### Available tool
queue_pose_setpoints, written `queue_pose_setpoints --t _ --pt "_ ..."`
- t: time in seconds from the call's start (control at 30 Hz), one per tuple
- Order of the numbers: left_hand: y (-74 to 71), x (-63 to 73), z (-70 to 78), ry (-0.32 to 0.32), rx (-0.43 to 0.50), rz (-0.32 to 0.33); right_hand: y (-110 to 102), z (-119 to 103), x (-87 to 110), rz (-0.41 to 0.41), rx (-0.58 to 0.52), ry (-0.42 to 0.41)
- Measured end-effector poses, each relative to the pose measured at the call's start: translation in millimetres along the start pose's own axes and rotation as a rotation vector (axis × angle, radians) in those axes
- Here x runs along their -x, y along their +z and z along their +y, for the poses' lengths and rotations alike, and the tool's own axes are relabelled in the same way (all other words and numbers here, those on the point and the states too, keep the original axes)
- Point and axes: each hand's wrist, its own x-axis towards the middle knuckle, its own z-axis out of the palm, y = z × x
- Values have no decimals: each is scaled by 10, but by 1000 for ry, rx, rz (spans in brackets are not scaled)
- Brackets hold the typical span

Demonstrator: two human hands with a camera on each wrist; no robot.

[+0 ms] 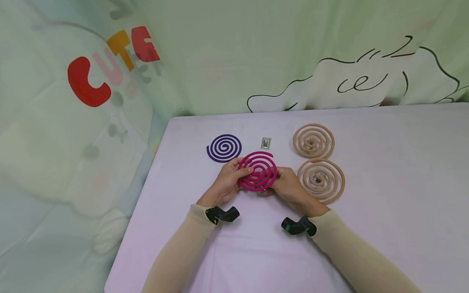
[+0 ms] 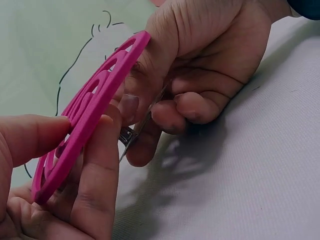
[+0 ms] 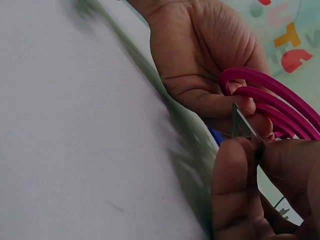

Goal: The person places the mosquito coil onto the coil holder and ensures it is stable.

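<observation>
My left hand (image 1: 228, 182) pinches a pink mosquito coil (image 1: 257, 173) by its left part, the thumb on its face near the centre and fingers behind. In the left wrist view the coil (image 2: 87, 127) is tilted and seen nearly edge-on. My right hand (image 1: 292, 188) is behind the coil's right side. Between its thumb and fingers it pinches a small thin metal coil stand (image 3: 257, 142), close to the coil's back. Whether stand and coil touch I cannot tell.
A dark purple coil (image 1: 224, 148) lies behind my left hand. Another flat metal stand (image 1: 266, 143) lies beyond the pink coil. To the right are two tan coils, one farther back (image 1: 332, 142) and one nearer (image 1: 342, 181), each with metal at its centre. Curtains border the white-covered table (image 1: 403, 183).
</observation>
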Motion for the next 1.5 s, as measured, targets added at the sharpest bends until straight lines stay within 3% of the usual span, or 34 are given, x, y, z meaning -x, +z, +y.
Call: queue_pose_setpoints --t 1.0,1.5 --pt "46 4 20 14 -31 -8 -41 17 13 -30 -19 -17" --pt "50 -22 6 28 -42 4 -45 16 0 -25 -80 -18"
